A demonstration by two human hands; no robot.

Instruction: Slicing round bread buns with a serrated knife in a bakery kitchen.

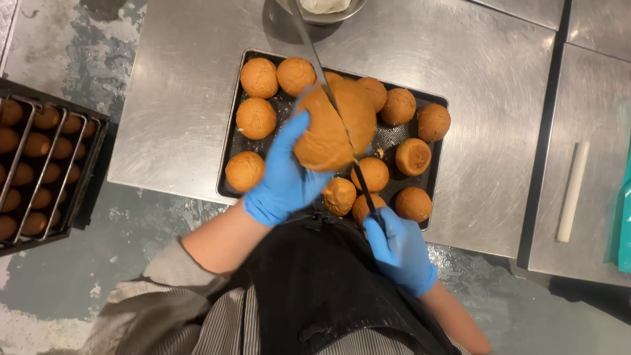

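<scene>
The steel worktop (177, 98) carries a dark baking tray (230, 141) of round brown buns. Above it, the left hand (284, 174) grips a large bun (332, 128), while the right hand (399, 250) clasps a long knife (328, 92) slicing into it.

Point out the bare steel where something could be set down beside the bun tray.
Free: the steel table left of the baking tray, and the stretch between the tray's right rim and the table seam. Crowded: the tray, full of buns, with the left hand, held bun, knife and right hand above it.
</scene>
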